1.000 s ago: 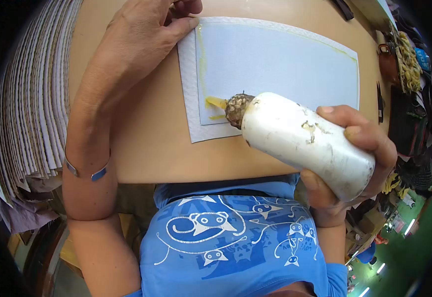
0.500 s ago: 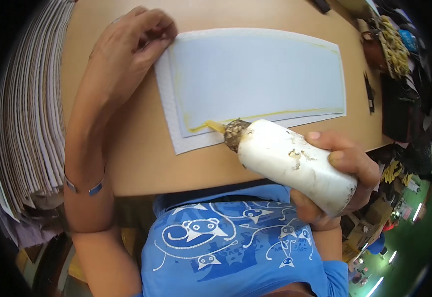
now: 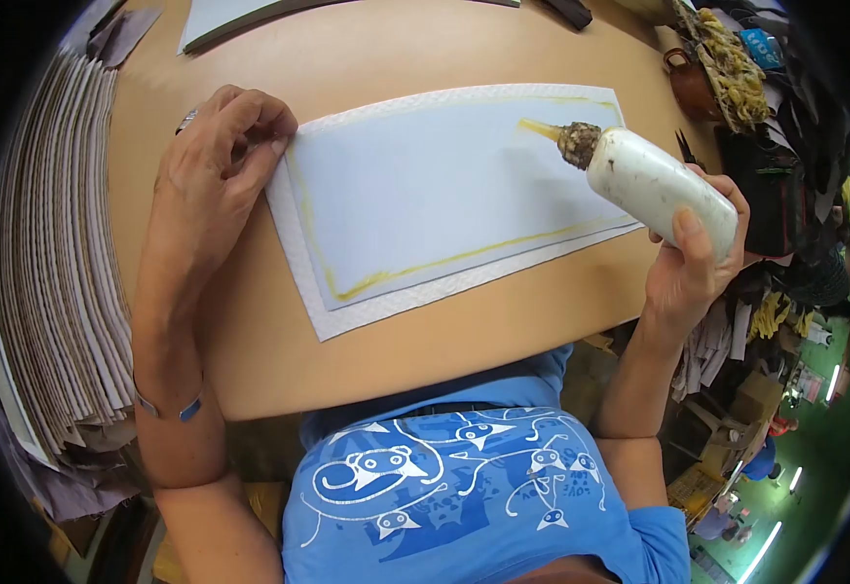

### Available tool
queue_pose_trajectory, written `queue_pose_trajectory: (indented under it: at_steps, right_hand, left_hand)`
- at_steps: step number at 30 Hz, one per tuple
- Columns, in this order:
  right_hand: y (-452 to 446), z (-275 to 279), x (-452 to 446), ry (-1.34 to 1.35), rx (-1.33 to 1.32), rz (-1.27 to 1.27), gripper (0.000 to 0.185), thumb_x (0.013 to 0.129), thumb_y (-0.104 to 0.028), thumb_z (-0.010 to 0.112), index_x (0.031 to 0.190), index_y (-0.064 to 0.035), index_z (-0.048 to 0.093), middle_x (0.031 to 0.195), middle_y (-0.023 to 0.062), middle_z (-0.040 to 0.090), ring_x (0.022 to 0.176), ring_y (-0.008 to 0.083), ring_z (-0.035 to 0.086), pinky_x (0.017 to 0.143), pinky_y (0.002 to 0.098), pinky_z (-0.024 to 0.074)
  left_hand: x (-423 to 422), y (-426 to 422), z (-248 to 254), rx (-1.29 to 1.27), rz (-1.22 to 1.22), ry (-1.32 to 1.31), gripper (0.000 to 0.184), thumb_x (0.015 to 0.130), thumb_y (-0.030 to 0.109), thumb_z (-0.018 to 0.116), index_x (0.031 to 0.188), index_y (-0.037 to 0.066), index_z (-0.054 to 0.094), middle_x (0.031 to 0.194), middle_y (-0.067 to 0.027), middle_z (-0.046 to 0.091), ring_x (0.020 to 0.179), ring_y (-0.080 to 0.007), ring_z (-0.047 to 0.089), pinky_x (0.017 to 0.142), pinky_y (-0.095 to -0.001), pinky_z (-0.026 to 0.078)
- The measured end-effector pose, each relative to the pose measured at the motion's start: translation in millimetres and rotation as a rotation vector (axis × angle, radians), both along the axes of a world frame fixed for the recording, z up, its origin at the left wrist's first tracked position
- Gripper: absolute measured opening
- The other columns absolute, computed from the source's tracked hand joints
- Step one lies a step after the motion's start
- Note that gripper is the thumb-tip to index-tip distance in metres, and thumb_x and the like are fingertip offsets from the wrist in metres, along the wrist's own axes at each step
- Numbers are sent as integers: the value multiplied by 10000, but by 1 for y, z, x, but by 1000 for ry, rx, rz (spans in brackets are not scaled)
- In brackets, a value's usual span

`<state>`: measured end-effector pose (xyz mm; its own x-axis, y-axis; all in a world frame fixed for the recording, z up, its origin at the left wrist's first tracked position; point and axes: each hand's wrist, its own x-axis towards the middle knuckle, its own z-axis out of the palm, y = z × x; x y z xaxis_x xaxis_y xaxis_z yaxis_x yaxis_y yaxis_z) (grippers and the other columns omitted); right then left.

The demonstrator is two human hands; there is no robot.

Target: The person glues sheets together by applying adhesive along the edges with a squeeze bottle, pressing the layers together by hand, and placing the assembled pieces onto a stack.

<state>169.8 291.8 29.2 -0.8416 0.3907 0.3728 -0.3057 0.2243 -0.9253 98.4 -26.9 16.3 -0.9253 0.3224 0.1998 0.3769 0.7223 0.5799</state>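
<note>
A pale blue-grey panel (image 3: 425, 195) lies on a slightly larger white textured sheet (image 3: 347, 321) on the table. Yellowish lines of glue run along the panel's edges, thickest at its near left corner. At the far left corner, my left hand (image 3: 230, 141) has thumb and fingers pinched together on the edge of the sheet. My right hand (image 3: 693, 253) is wrapped round a white squeeze glue bottle (image 3: 664, 185), stained and crusted brown at the neck. Its yellow nozzle (image 3: 540, 128) points left over the far right part of the panel, seemingly above the surface.
A tall stack of layered sheets (image 3: 65, 263) stands along the left side. Dark-edged boards (image 3: 279, 19) lie at the table's far edge. On the right are a brown pot (image 3: 693, 88), a yellow-crusted item (image 3: 734, 73), a dark tool (image 3: 685, 146) and a black box (image 3: 756, 195).
My right hand has lifted the glue bottle from the near left corner toward the far right of the panel. My left hand keeps its pinch at the corner. The view has shifted.
</note>
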Motion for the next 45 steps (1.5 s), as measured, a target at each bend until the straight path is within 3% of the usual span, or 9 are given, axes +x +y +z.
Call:
queue_pose_trajectory:
  at_steps: [5,12,14,21,27,30,33,39,45]
  right_hand:
    - [4,-4,-10,47,-48,-23,395,700,-74,656,1044,-4,474,966,130,586,776,157,578,525,229,468]
    - [-22,2,-15,9,-51,51,410,694,-85,681,1042,-11,478,955,113,588,744,131,569,533,223,476]
    - [-27,2,-15,-10,-18,73,413,691,-84,686,1039,-9,476,961,117,587,776,141,571,588,239,490]
    - [-31,0,-14,15,122,74,423,688,-70,688,1037,1,459,984,140,577,900,191,565,811,308,470]
    - [-18,0,-8,86,211,-1,421,694,-50,682,1041,10,451,1002,148,568,912,194,562,812,310,470]
    - [-4,-3,-9,133,300,-63,409,695,-22,642,1058,23,459,1002,186,575,884,210,577,638,270,508]
    - [6,-3,-7,95,328,-122,411,707,-35,684,1040,15,449,1008,153,566,914,188,557,818,307,466]
    - [16,0,-8,62,342,-158,418,703,-28,689,1042,13,448,1009,148,567,912,190,561,827,306,462]
    - [-17,-2,-7,123,248,13,430,692,-20,687,1043,5,440,1005,159,556,926,205,559,830,311,461]
  left_hand:
    - [4,6,7,-1,41,-35,68,788,33,547,850,7,553,811,-54,561,745,-182,534,698,-279,435]
    - [5,5,5,-12,35,-23,62,795,41,544,850,14,549,811,-38,549,726,-159,504,679,-267,424]
    - [5,5,3,-5,27,-9,51,810,54,542,851,24,543,806,-14,522,683,-124,440,643,-242,397]
    - [6,7,3,23,17,14,51,805,32,541,852,14,541,801,-21,522,675,-128,443,636,-241,394]
    - [6,10,3,21,32,18,56,802,29,545,854,9,543,808,-38,532,693,-150,479,654,-252,411]
    - [7,12,9,13,40,-27,65,801,36,549,854,-1,544,821,-65,554,743,-189,546,701,-276,454]
    - [8,11,10,12,55,-63,62,804,31,546,854,-4,543,820,-60,554,748,-179,547,702,-275,456]
    - [7,10,8,13,64,-68,61,802,26,546,857,-3,546,820,-56,555,744,-169,543,690,-274,451]
    - [7,11,11,-7,59,-67,68,792,29,549,854,1,549,819,-58,559,750,-180,548,705,-277,444]
